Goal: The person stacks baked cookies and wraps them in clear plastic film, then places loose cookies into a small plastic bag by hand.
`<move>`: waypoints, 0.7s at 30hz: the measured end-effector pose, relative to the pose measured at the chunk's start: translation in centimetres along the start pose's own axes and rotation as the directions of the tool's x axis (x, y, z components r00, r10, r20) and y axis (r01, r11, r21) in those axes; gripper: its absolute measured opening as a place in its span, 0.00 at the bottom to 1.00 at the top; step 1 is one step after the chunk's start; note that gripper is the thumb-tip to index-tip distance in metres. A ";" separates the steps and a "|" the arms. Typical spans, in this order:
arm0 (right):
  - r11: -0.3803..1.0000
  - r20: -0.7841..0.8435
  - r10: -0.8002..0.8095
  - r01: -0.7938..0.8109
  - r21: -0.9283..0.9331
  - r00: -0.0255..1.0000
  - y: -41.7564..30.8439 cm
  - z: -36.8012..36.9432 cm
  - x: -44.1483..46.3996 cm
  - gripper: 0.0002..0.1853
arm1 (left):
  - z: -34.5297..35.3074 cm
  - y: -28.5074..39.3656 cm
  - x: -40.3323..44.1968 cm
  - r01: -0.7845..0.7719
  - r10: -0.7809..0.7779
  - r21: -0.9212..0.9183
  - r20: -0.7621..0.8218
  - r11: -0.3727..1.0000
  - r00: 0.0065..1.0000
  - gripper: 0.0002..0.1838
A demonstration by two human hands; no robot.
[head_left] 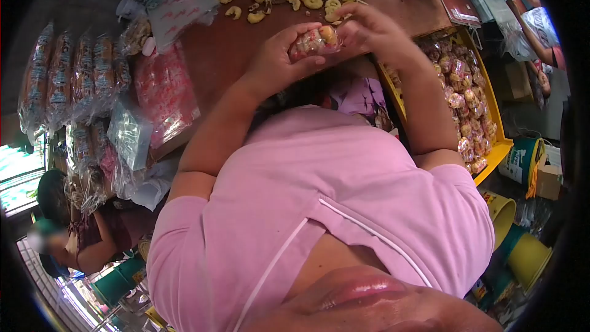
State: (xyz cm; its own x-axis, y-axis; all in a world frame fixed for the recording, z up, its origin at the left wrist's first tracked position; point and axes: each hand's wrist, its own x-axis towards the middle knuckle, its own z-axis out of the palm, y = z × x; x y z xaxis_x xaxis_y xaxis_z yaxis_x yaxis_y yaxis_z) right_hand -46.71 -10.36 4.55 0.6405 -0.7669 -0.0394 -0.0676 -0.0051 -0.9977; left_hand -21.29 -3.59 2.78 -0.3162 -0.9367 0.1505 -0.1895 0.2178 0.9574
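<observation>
Pastry packet [314, 43] — in left grip [279, 54] — right grip [370, 32] at its end.

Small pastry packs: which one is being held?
The pastry pack in the left hand; the small packs heaped in the yellow crate are not held.

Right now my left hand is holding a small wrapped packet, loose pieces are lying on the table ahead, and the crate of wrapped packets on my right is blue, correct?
Not quite: the head view shows that the crate on your right is yellow. The rest stands: your left hand holds the small wrapped packet, and loose pieces lie on the table ahead.
</observation>
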 end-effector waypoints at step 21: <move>0.698 -0.772 -0.225 -0.454 -0.553 0.595 10.4 -30.1 8.9 0.35 | -0.7 3.3 -1.9 0.120 -0.105 -0.427 0.058 0.896 0.993 0.30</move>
State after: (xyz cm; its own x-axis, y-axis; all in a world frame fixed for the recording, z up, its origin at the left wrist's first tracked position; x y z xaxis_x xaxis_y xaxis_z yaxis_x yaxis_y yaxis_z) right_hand -64.71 -36.53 -4.55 -0.1944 -0.9502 0.2434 -0.7615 -0.0102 -0.6480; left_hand -20.64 -1.35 5.81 -0.3476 -0.9370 0.0345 0.1894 -0.0342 0.9813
